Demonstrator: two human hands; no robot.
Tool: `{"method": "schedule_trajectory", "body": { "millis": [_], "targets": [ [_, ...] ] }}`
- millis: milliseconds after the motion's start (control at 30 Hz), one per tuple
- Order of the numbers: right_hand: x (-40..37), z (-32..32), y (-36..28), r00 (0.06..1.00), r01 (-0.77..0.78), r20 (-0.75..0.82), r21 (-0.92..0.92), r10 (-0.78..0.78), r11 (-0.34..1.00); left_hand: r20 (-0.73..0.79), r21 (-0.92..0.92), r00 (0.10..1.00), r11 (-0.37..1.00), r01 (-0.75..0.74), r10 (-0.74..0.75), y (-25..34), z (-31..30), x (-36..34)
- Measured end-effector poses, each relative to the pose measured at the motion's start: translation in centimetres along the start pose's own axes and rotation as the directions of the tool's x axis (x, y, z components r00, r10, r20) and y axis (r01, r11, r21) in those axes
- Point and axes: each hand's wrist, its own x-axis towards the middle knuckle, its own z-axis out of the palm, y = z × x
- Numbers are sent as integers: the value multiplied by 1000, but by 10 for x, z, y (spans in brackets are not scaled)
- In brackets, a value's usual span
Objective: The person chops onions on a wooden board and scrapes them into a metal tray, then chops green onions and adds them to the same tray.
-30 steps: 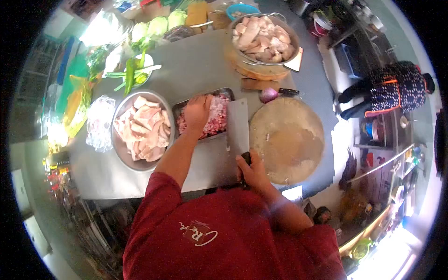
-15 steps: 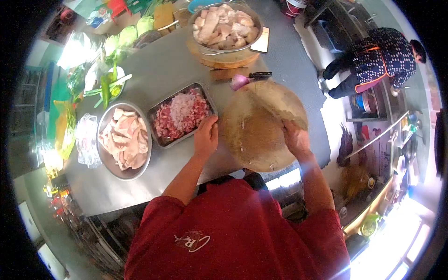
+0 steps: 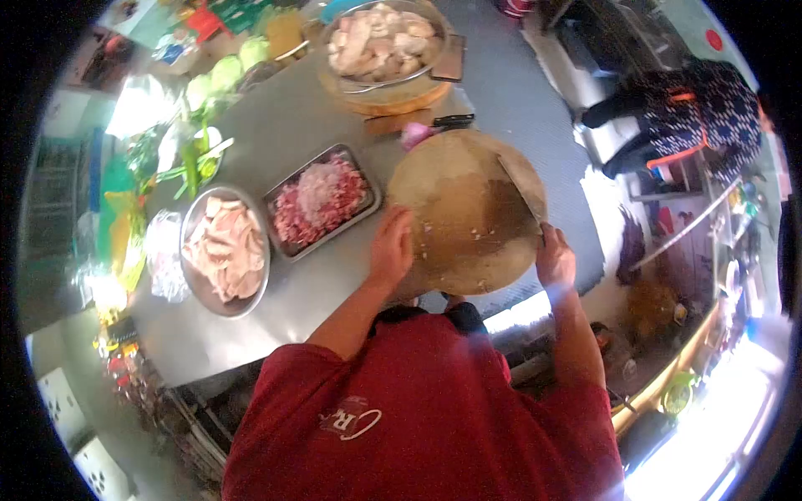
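My right hand (image 3: pixel 555 259) is closed around the handle of a cleaver (image 3: pixel 520 187) at the right side of a round wooden chopping board (image 3: pixel 459 179). The blade reaches up and left over the board, seen almost edge-on. Small pale bits lie scattered on the wood. At the board's left edge rests my left hand (image 3: pixel 393 248), empty, its fingers loosely extended. Just left of it stands a rectangular metal tray (image 3: pixel 330 236) of minced meat (image 3: pixel 294 213) topped with a pale chopped heap (image 3: pixel 322 188).
An oval metal bowl (image 3: pixel 225 313) holds sliced meat. Behind the board lie a purple onion (image 3: pixel 415 134) and a black-handled knife (image 3: pixel 454 121). Farther back, a large basin (image 3: pixel 380 86) is piled with meat chunks. Green vegetables (image 3: pixel 192 163) line the left. Another person (image 3: pixel 697 108) bends at the right.
My left hand has moved from the tray's edge to the board's left edge. My right hand has shifted right with the cleaver, whose blade has turned from flatter to nearly edge-on.
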Motion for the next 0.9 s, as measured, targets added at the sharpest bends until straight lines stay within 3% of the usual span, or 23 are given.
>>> {"method": "schedule_trajectory", "body": {
  "millis": [100,133,167,233,267,333,367,400,433,500,567,667,767,833,900],
  "targets": [
    [-37,27,-20,994,92,66,-14,-91,996,5,-73,1000,997,25,-25,14,5,-2],
    [-47,13,-50,980,131,167,-114,-111,985,13,-56,999,998,43,-43,21,3,-1],
    [-61,33,-53,976,137,168,30,-140,990,23,-43,998,997,59,-58,25,2,0],
    [-67,16,-92,976,56,198,177,-91,983,31,-57,997,996,67,-65,16,8,-7],
    [-69,16,-94,978,38,196,161,-69,986,35,-69,997,995,78,-75,14,13,-9],
    [-66,19,-87,1000,-20,11,390,17,921,63,-85,996,994,61,-56,9,11,-7],
    [-65,17,-79,996,-64,-26,420,82,905,78,-76,996,996,53,-47,9,10,-6],
    [-68,19,-63,944,-328,188,574,270,751,54,-80,998,996,45,-41,13,10,-4],
    [-69,15,-51,822,-569,420,641,385,514,60,-86,997,995,43,-38,15,10,-3],
    [-78,11,-29,770,-600,514,785,378,153,78,-64,997,998,-6,11,14,10,2],
    [-93,12,-15,711,-636,531,765,462,100,68,-82,997,996,-32,38,12,14,4],
    [-118,28,-14,669,-690,575,716,471,106,75,-96,996,995,-31,38,15,16,2],
    [-119,49,-51,654,-728,601,665,460,165,96,-89,994,995,-41,50,26,17,4],
    [-117,58,-84,784,-608,503,740,365,288,96,-80,993,995,-64,72,28,20,2],
    [-114,76,-105,761,-643,539,703,361,305,151,-19,980,991,-131,133,25,23,0]
  ]
}}
